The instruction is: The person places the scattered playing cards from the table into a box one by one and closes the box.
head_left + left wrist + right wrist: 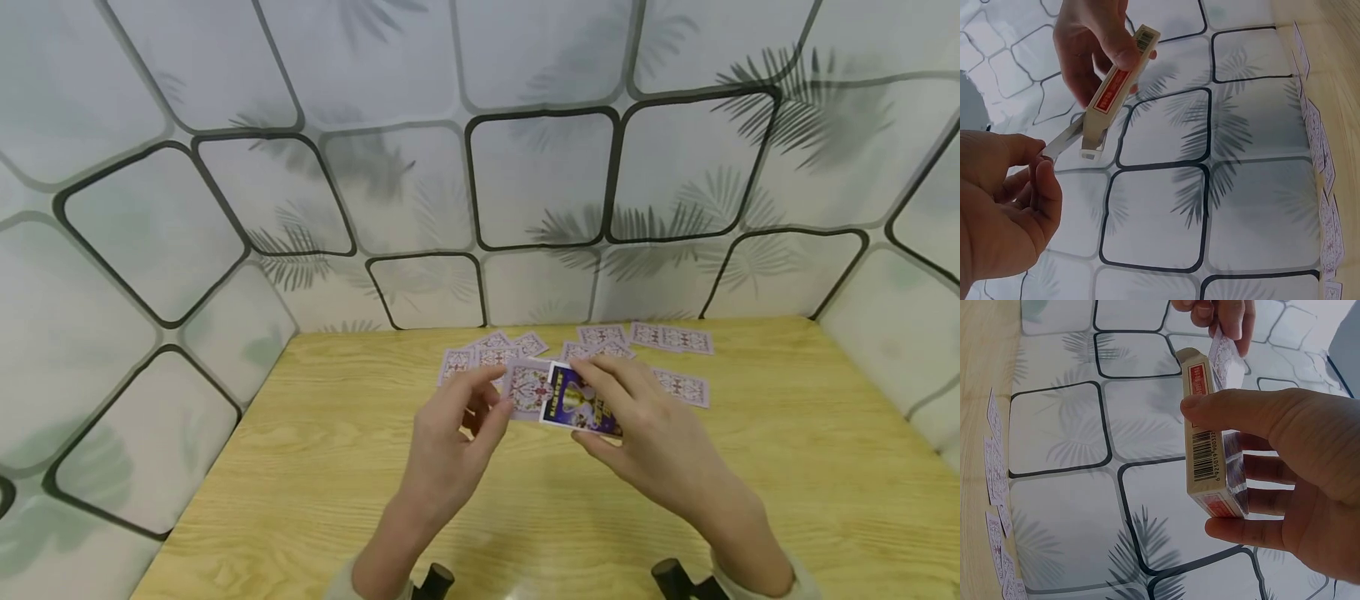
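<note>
My left hand [453,442] pinches a playing card [527,387] by its outer edge between thumb and fingers. The card's patterned back faces up, and its other end meets the open end of a playing-card box [576,402]. My right hand [660,433] grips that box from its sides, with the purple printed face turned up. In the right wrist view the thumb presses on the box's cream narrow side [1200,456], which carries a barcode and a red label. A raised end flap shows there too. How many cards are inside is hidden.
Several playing cards [455,363] lie back up at the far left-centre of the wooden table [337,467]. More cards [671,337] are spread at the far right-centre, some overlapping, and another card [682,387] lies nearer. A patterned backdrop [540,183] rises behind the table.
</note>
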A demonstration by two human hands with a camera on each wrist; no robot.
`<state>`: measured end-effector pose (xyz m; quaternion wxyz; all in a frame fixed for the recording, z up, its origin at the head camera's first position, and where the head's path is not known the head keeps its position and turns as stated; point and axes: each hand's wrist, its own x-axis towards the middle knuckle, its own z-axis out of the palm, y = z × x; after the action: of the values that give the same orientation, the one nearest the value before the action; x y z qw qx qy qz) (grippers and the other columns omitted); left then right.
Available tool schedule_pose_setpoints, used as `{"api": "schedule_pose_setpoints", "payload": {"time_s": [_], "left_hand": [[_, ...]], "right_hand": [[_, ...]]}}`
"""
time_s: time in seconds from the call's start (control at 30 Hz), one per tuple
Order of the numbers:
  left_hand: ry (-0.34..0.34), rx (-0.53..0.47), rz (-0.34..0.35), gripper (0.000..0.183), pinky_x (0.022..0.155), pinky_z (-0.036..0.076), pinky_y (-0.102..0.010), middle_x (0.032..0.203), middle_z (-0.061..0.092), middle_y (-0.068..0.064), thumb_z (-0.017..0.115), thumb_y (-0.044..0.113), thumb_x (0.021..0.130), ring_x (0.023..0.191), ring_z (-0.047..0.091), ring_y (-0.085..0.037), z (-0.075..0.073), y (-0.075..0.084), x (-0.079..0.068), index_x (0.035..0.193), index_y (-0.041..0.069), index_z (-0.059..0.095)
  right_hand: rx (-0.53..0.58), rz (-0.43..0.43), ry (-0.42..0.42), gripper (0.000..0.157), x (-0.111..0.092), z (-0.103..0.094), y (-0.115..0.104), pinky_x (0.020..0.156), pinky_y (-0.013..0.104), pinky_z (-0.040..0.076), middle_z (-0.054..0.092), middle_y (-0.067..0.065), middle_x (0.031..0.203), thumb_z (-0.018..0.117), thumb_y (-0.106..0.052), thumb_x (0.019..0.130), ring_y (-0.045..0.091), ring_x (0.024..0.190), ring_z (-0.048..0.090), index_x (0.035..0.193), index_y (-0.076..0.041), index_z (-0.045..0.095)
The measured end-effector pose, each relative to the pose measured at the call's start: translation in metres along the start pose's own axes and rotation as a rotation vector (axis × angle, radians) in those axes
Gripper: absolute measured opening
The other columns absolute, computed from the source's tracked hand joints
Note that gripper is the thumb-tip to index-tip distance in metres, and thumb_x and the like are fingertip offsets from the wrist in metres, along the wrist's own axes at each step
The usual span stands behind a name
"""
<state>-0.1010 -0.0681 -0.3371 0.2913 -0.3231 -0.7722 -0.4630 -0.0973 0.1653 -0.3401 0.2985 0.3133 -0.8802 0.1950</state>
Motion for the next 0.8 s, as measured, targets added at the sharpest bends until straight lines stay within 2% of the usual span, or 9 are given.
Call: {"api": "schedule_pose_setpoints", "payload": {"time_s": [0.1, 0.23, 0.5, 0.8], "left_hand": [[0.014, -0.011, 0.014, 0.031, 0.053, 0.048, -0.017, 0.082, 0.060, -0.005, 0.071, -0.008, 0.086, 0.063, 0.055, -0.010, 0.004, -0.001, -0.001, 0.115, -0.001, 0.064], [-0.003, 0.003, 0.036, 0.034, 0.053, 0.047, -0.016, 0.085, 0.060, -0.005, 0.072, -0.008, 0.084, 0.064, 0.052, -0.010, 0.009, -0.001, -0.003, 0.116, -0.001, 0.064], [-0.039, 0.065, 0.019, 0.039, 0.054, 0.045, -0.012, 0.090, 0.060, -0.007, 0.073, -0.003, 0.085, 0.066, 0.051, -0.010, 0.017, 0.004, -0.007, 0.123, 0.000, 0.064], [-0.052, 0.181, 0.069, 0.037, 0.057, 0.041, -0.007, 0.095, 0.063, -0.006, 0.073, -0.004, 0.084, 0.068, 0.053, -0.010, 0.024, 0.007, -0.011, 0.120, 0.000, 0.065]], "right_hand": [[0.005, 0.005, -0.003, 0.080, 0.000, 0.000, -0.001, 0.078, 0.043, 0.055, 0.059, 0.014, 0.124, 0.092, -0.016, 0.066, 0.029, 0.109, 0.058, 0.136, -0.002, 0.056], [0.012, 0.003, -0.001, 0.080, 0.001, 0.000, -0.001, 0.080, 0.044, 0.055, 0.059, 0.014, 0.124, 0.093, -0.015, 0.066, 0.029, 0.110, 0.058, 0.136, -0.002, 0.056], [0.011, -0.005, 0.006, 0.080, 0.000, 0.001, -0.001, 0.076, 0.043, 0.056, 0.059, 0.015, 0.124, 0.092, -0.016, 0.066, 0.031, 0.109, 0.059, 0.136, -0.002, 0.056], [0.019, -0.022, 0.019, 0.079, 0.001, 0.001, -0.001, 0.078, 0.043, 0.055, 0.059, 0.015, 0.123, 0.092, -0.014, 0.065, 0.030, 0.108, 0.059, 0.135, -0.001, 0.057]]}}
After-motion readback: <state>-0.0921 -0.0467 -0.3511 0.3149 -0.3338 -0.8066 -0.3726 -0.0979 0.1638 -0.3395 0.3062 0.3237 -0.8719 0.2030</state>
